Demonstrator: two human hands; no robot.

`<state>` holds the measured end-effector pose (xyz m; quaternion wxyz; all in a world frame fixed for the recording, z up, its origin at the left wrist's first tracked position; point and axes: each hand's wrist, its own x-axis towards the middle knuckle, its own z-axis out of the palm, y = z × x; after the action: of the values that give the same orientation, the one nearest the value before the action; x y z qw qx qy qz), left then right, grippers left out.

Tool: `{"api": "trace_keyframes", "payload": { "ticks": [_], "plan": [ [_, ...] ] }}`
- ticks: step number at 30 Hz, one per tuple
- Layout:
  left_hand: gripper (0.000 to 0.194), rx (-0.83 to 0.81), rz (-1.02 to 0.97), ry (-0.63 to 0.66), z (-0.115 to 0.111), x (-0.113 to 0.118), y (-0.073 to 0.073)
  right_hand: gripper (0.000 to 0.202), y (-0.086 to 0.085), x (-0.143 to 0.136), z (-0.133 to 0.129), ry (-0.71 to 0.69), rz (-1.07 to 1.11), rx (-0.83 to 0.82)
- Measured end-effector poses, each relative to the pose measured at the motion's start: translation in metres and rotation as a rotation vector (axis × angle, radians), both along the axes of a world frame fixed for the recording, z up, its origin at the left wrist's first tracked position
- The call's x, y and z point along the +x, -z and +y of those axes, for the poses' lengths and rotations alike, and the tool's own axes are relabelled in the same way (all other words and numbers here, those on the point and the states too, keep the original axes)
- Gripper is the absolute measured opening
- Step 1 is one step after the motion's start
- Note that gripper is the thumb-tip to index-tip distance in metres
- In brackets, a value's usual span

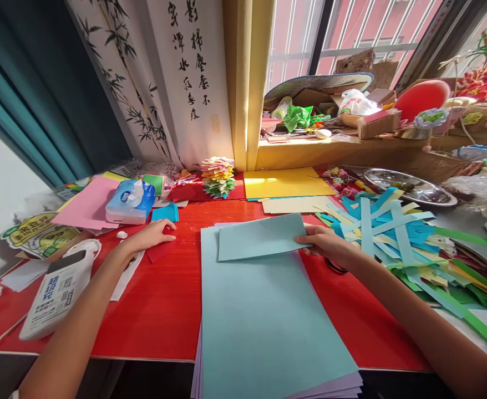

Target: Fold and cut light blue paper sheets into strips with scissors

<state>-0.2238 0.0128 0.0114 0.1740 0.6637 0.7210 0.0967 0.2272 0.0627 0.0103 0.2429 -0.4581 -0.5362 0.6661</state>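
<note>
My right hand point(320, 240) pinches the right end of a pale blue paper piece point(260, 238), thumb on top. That piece lies tilted over the far end of a large pale blue sheet point(268, 321), which tops a stack with lilac sheets point(330, 387) showing at its edges. On the left, my left hand point(154, 235) rests low over the table with its fingers apart, holding nothing. Beneath and beside it are a small red paper piece point(160, 252) and a white strip point(125, 280). A bright blue paper stack point(165, 213) sits just beyond its fingers.
Paper strips point(393, 233) heap at the right, near a metal tray point(410, 185). Yellow sheets point(285, 183) and a folded-paper ornament point(218, 177) stand at the back. A tissue pack point(130, 202) and a white device point(60, 293) with a cable occupy the left of the red table point(152, 327).
</note>
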Motion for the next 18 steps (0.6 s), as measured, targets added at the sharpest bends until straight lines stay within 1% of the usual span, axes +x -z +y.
{"api": "trace_keyframes", "payload": {
  "ticks": [2, 4, 5, 7, 9, 11, 13, 15, 17, 18],
  "plan": [
    [0.035, 0.005, -0.01, 0.029, 0.0, 0.007, -0.01, 0.019, 0.004, 0.002, 0.002, -0.028, -0.002, 0.002],
    [0.031, 0.03, -0.044, 0.069, -0.001, 0.025, -0.026, 0.02, 0.008, 0.003, 0.004, -0.038, 0.005, 0.005],
    [0.03, 0.056, -0.099, 0.103, -0.002, 0.038, -0.036, 0.021, 0.01, 0.004, 0.004, -0.042, 0.01, 0.002],
    [0.029, 0.091, -0.215, 0.216, -0.002, 0.073, -0.053, 0.023, 0.012, 0.004, 0.004, -0.05, 0.018, -0.003],
    [0.028, 0.094, -0.357, 0.358, 0.003, 0.111, -0.061, 0.024, 0.012, 0.003, 0.003, -0.056, 0.025, 0.005],
    [0.025, 0.101, -0.451, 0.452, 0.014, 0.144, -0.058, 0.022, 0.012, 0.003, 0.002, -0.065, 0.036, 0.008],
    [0.023, 0.084, -0.466, 0.524, 0.027, 0.167, -0.045, 0.022, 0.012, 0.002, 0.001, -0.078, 0.045, 0.004],
    [0.023, 0.075, -0.465, 0.563, 0.039, 0.179, -0.03, 0.023, 0.013, 0.002, 0.001, -0.084, 0.047, 0.003],
    [0.023, 0.062, -0.453, 0.58, 0.045, 0.183, -0.018, 0.024, 0.013, 0.002, 0.001, -0.081, 0.053, 0.004],
    [0.024, 0.056, -0.442, 0.579, 0.046, 0.182, -0.014, 0.025, 0.013, 0.002, 0.001, -0.079, 0.058, 0.001]
  ]
}}
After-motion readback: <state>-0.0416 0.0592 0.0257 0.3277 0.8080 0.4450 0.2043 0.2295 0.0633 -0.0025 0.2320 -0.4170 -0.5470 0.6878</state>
